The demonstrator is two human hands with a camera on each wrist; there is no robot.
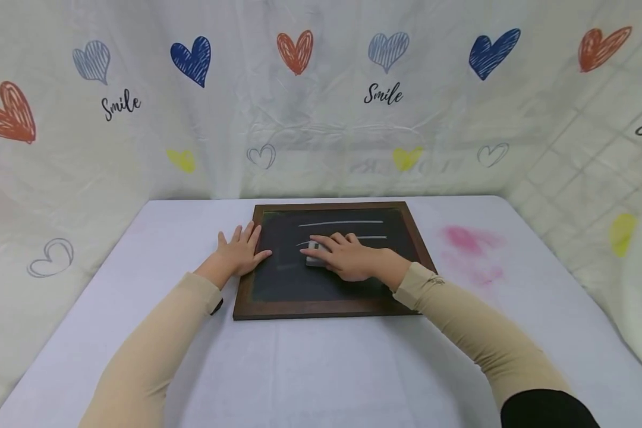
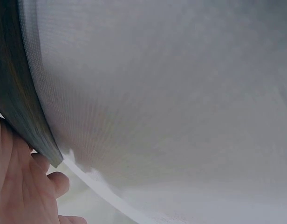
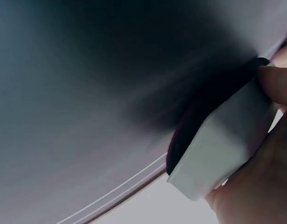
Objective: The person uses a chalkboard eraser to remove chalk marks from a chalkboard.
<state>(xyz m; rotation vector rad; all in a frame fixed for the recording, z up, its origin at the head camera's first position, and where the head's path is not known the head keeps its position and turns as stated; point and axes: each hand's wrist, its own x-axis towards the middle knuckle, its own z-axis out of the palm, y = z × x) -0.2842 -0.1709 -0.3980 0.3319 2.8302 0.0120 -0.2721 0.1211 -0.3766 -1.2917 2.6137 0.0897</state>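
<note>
A blackboard in a brown wooden frame lies flat on the table. Two white chalk lines cross its upper part; the upper line shows whole, while my right hand covers the middle of the lower line. That right hand grips a chalkboard eraser with a whitish body and a dark felt pad, held against the board near the lower line's left end. With fingers spread, my left hand rests on the frame's left side, its thumb reaching over the dark surface.
A white cloth covers the table. Pink smudges mark it to the right of the board. Behind and at both sides hangs a whitish curtain printed with hearts and "Smile".
</note>
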